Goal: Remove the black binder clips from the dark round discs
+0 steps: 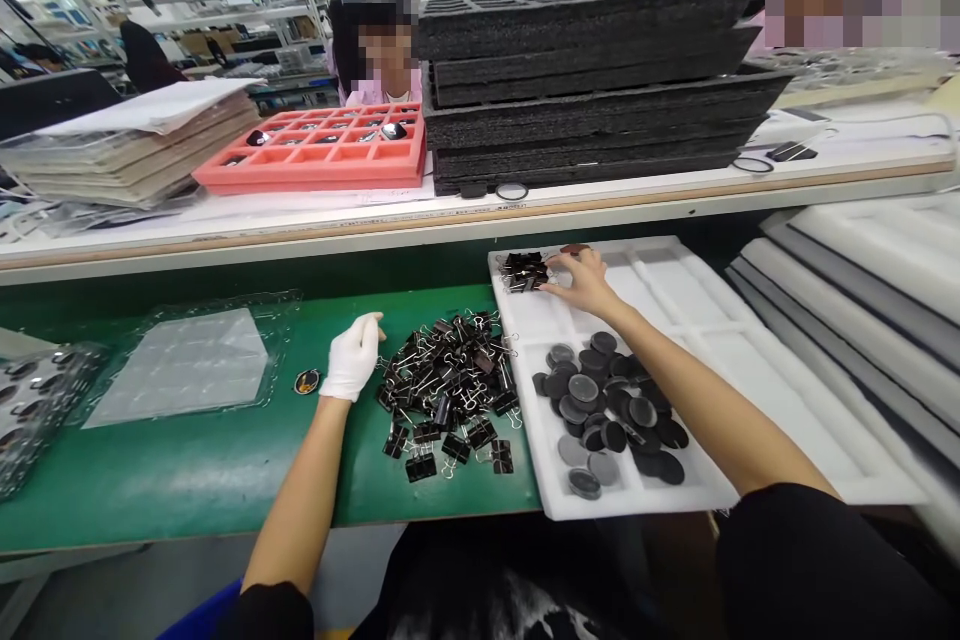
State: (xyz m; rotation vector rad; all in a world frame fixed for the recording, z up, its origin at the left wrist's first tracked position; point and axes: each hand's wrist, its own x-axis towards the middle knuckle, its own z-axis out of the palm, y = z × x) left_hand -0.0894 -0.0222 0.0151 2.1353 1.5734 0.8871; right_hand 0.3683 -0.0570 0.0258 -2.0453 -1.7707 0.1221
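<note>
Foam tray (750, 360) sits at the mat's right edge, dark discs (611, 415) heaped in its near compartment. Clips (450, 390) sprawl on the mat beside the gloved left hand (352, 357) — loosely curled, holding nothing. Right hand (583, 282) pinches clips at the small pile (523, 270) in the tray's far corner — a hasty pull could likely scatter it.

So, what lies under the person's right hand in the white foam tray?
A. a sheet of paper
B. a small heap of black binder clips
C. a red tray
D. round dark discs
B: the right hand rests beside a small heap of black binder clips in the far compartment of the white foam tray; the round dark discs lie in a nearer compartment.
</note>
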